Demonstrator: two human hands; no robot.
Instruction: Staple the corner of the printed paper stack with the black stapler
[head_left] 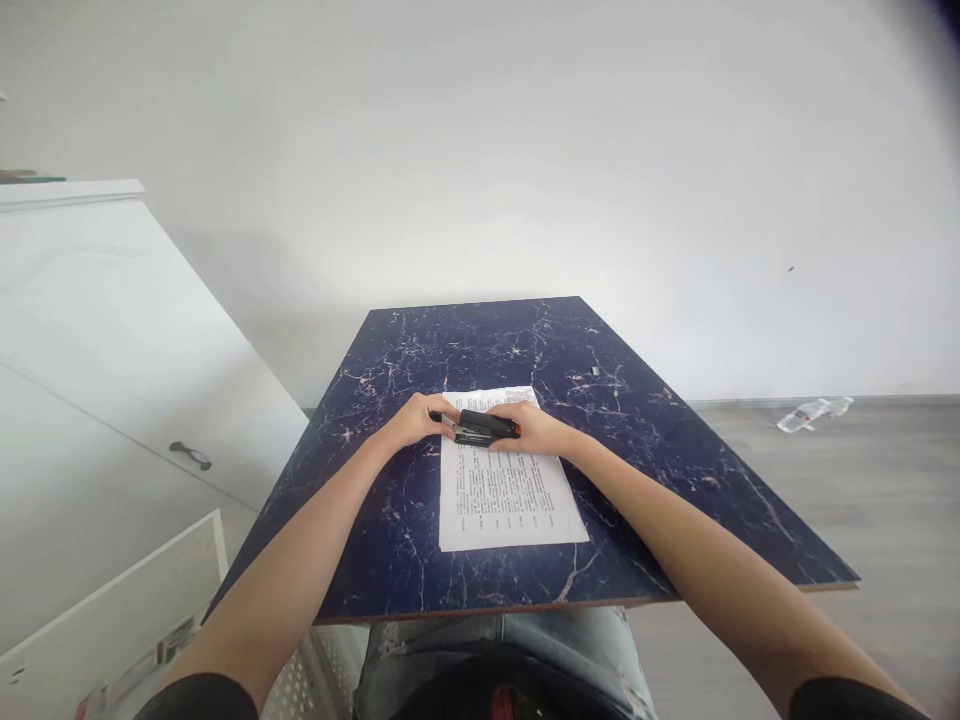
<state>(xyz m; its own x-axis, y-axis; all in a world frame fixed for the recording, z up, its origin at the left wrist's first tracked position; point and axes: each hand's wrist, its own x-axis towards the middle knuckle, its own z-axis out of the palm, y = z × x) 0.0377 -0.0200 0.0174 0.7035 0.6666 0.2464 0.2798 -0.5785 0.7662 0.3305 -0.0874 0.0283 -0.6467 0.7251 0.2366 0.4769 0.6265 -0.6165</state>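
A black stapler [484,425] is held between my two hands, above a printed sheet of paper [502,500]. My right hand [529,428] is closed around the stapler's right end, where a bit of orange shows. At the other end, my left hand [425,418] pinches the stapler's metal and black parts between thumb and fingers. The upper arm of the stapler looks raised from its metal channel; any staples inside are too small to make out. Dense text covers the paper, which lies flat on the table with its upper part partly hidden by my hands.
The dark blue marbled table [382,570] has a small pale bit [595,371] near its right side. A white cabinet [97,330] stands at the left, with an open drawer [112,600] below. Crumpled clear plastic [814,413] lies on the floor by the wall.
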